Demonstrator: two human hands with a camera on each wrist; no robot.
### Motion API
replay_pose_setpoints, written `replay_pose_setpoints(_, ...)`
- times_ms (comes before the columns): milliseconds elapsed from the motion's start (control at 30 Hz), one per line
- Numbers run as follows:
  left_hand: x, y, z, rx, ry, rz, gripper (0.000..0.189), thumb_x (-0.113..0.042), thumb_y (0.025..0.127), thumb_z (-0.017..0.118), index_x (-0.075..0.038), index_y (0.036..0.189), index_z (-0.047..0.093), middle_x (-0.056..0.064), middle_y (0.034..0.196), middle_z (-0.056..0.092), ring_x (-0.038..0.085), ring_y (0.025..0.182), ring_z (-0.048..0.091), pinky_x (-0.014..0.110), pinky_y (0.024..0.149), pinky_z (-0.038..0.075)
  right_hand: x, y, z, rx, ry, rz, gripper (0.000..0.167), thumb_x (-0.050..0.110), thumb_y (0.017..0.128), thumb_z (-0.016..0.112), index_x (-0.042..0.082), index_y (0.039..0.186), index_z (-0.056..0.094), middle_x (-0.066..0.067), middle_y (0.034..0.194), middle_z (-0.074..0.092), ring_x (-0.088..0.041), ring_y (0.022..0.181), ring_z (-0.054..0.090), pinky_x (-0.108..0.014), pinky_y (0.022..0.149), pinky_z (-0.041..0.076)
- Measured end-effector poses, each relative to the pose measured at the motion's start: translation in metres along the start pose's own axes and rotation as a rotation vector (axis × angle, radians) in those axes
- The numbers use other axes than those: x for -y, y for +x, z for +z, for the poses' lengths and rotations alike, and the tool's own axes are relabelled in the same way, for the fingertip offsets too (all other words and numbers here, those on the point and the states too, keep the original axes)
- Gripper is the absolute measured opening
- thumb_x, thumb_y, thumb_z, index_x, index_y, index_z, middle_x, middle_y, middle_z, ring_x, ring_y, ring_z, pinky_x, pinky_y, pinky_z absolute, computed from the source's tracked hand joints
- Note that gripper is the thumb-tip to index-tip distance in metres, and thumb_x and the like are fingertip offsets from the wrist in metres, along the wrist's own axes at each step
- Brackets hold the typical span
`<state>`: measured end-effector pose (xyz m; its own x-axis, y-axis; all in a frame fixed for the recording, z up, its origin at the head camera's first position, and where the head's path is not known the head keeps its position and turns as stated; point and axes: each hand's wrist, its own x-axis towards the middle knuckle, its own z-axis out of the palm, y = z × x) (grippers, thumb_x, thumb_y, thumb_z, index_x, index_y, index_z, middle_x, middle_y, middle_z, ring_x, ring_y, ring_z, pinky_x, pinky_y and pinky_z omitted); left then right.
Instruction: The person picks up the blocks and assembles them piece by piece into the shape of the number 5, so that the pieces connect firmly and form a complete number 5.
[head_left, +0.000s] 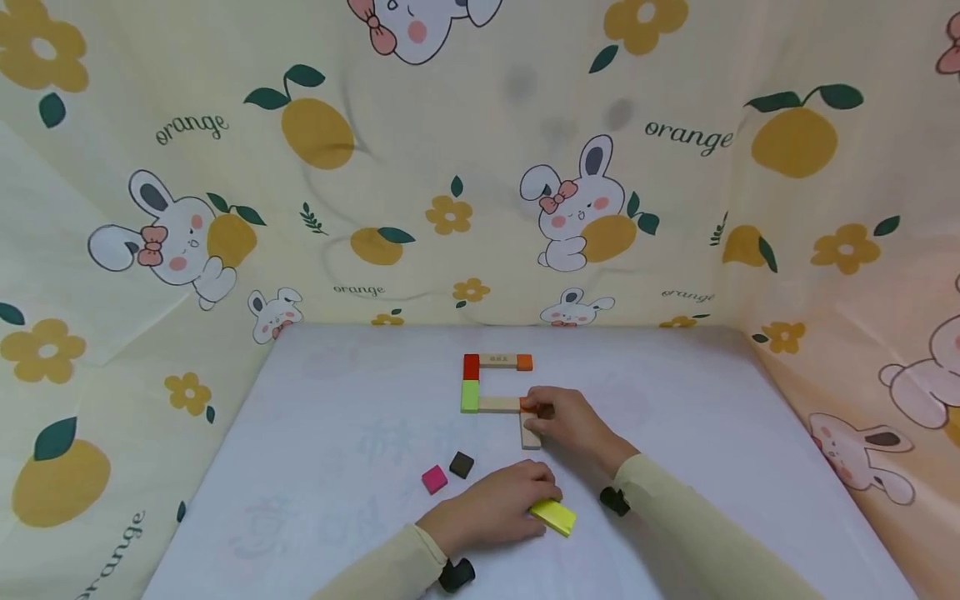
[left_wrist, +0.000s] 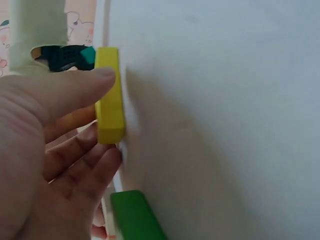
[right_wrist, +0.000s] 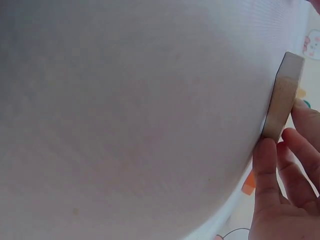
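My left hand [head_left: 498, 504] pinches a yellow block [head_left: 553, 517] between thumb and fingers, low over the table. In the left wrist view a dark green block [left_wrist: 136, 215] lies beside that hand; in the head view it is hidden. My right hand [head_left: 573, 421] grips a plain wooden block [head_left: 531, 435] that points toward me, its thumb and fingertips at the sides. This block joins a row: an orange piece [head_left: 525, 403], partly covered by the fingers, another wooden block [head_left: 498, 405], a light green block [head_left: 469, 397] and a red block [head_left: 471, 367].
Behind, a printed wooden block [head_left: 498, 361] runs from the red block to an orange cube [head_left: 524, 362]. A black cube [head_left: 462, 464] and a pink cube [head_left: 434, 479] lie left of my left hand on the white table [head_left: 315, 433]. Patterned cloth [head_left: 480, 150] surrounds the table.
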<state>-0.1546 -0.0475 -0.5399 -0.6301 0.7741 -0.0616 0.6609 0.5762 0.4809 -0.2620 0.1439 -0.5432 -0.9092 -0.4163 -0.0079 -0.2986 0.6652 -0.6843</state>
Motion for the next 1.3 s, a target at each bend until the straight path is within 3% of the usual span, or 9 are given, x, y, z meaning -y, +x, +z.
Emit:
replay_pose_setpoints(200,0.0,0.002,0.003,-0.012,0.013,-0.008,0.031,-0.026,0.099,0.083,-0.022,0.129,0.077,-0.015,0.119,0.063,0.0,0.109,0.054,0.018,0.101,0.047,0.0,0.001,0.0,0.001,0.007,-0.006,0.029,0.012,0.094,0.087,0.013,0.122,0.082,-0.006,0.137,0.07,-0.016,0.104,0.066,-0.04,0.099,0.059)
replay_pose_setpoints(467,0.002,0.002,0.001,-0.011,-0.069,-0.077,0.032,-0.029,0.097,0.086,-0.024,0.127,0.078,-0.018,0.115,0.063,-0.001,0.104,0.054,0.021,0.1,0.05,0.001,0.001,0.0,0.008,-0.008,-0.008,0.028,0.013,0.094,0.087,0.014,0.121,0.082,-0.003,0.132,0.071,-0.016,0.1,0.065,-0.039,0.098,0.059)
replay_pose_setpoints(867,0.01,0.0,-0.015,-0.129,-0.119,-0.175,0.028,-0.03,0.095,0.085,-0.021,0.12,0.074,-0.016,0.107,0.062,0.002,0.097,0.054,0.024,0.091,0.052,0.0,0.0,-0.002,0.011,0.016,0.001,0.027,0.013,0.094,0.087,0.014,0.121,0.082,-0.001,0.129,0.071,-0.015,0.099,0.064,-0.038,0.096,0.059)
replay_pose_setpoints(1067,0.016,0.001,-0.021,-0.198,-0.128,-0.258,0.026,-0.026,0.094,0.086,-0.017,0.113,0.072,-0.011,0.1,0.059,0.006,0.089,0.054,0.025,0.085,0.052,-0.002,0.0,-0.001,0.01,0.021,0.006,0.027,0.014,0.094,0.087,0.015,0.12,0.082,-0.001,0.128,0.071,-0.015,0.098,0.066,-0.036,0.095,0.059)
replay_pose_setpoints(1300,0.017,0.004,-0.023,-0.183,-0.137,-0.347,0.027,-0.03,0.093,0.087,-0.017,0.108,0.07,-0.009,0.096,0.059,0.009,0.084,0.054,0.025,0.079,0.052,-0.001,0.002,0.001,0.012,0.008,0.03,0.029,0.014,0.093,0.088,0.015,0.121,0.082,-0.001,0.133,0.07,-0.015,0.098,0.065,-0.034,0.094,0.059)
